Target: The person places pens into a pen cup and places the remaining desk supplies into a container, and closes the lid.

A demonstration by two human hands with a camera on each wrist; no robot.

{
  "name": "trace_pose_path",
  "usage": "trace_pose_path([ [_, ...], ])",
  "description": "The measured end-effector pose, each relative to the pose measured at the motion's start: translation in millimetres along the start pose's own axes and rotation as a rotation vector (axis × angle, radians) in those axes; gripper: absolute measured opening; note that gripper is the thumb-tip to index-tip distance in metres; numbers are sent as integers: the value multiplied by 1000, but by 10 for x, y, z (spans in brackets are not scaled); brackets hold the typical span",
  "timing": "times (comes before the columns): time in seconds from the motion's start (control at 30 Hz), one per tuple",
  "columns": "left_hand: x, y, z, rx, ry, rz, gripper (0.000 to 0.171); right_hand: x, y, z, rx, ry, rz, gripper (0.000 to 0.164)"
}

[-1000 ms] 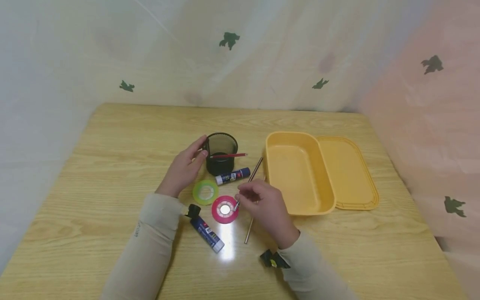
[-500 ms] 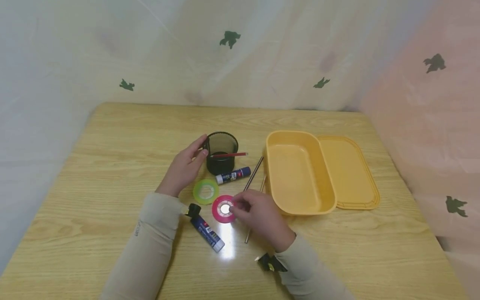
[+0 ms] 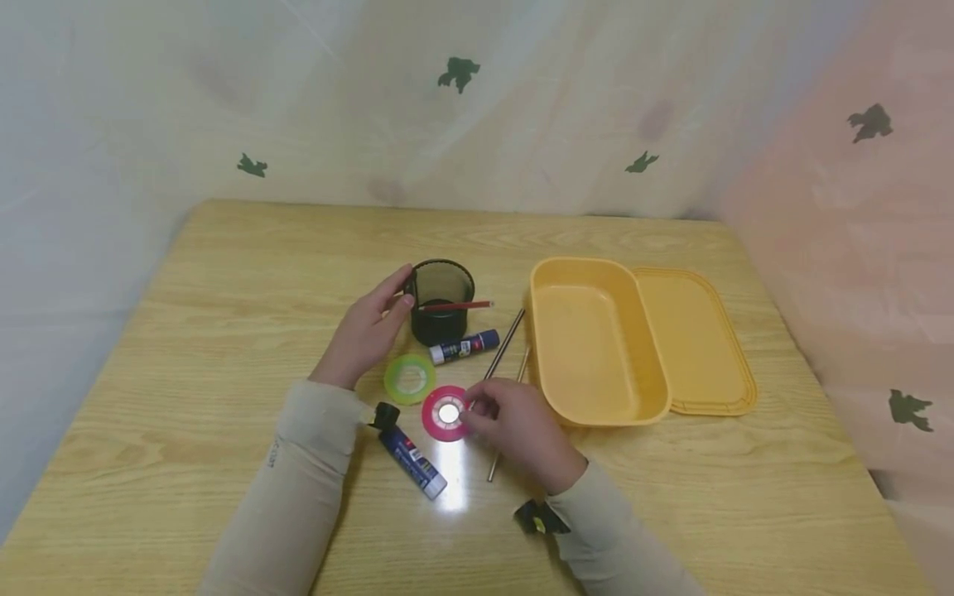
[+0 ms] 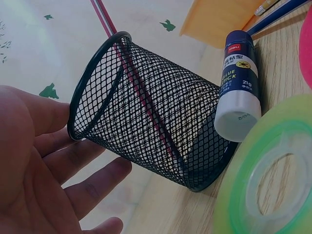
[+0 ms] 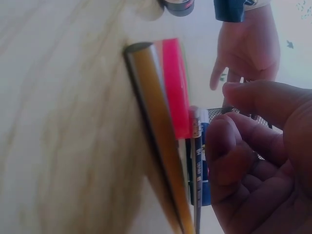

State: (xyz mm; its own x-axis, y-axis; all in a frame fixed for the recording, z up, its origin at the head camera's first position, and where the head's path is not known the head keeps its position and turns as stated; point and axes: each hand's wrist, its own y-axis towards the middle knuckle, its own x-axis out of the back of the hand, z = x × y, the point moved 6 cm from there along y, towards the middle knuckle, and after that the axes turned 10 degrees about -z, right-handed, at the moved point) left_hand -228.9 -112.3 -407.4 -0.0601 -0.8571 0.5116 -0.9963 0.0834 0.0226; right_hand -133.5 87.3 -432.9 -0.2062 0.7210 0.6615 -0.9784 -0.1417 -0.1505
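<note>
My left hand (image 3: 365,335) holds the rim of a black mesh pen cup (image 4: 156,97), thumb on one side and fingers on the other. A red pencil (image 3: 469,305) leans inside, its end past the rim. My right hand (image 3: 525,434) is low over the table, fingers curved, thumb and fingertips apart. In the right wrist view its fingertips are right beside the eraser end of a dark pencil (image 5: 197,161), with nothing between them. A gold pencil (image 5: 156,117) lies alongside, partly under the hand in the head view. A pink tape roll (image 3: 435,424) is at the fingertips.
A green tape roll (image 3: 395,389) and a blue glue stick (image 3: 465,346) lie in front of the cup. Another glue stick (image 3: 413,463) is beside my left sleeve. To the right stand a yellow box (image 3: 596,356) and its lid (image 3: 701,348).
My right hand has shifted slightly left, over the dark pencil's near end, which showed beyond the fingers a second ago. The left hand has stayed at the cup.
</note>
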Motion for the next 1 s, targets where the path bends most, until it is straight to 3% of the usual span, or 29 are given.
trace_pose_path([
  [1.0, -3, 0, -2, 7, 0, 3, 54, -63, 88, -73, 28, -46, 19, 18],
])
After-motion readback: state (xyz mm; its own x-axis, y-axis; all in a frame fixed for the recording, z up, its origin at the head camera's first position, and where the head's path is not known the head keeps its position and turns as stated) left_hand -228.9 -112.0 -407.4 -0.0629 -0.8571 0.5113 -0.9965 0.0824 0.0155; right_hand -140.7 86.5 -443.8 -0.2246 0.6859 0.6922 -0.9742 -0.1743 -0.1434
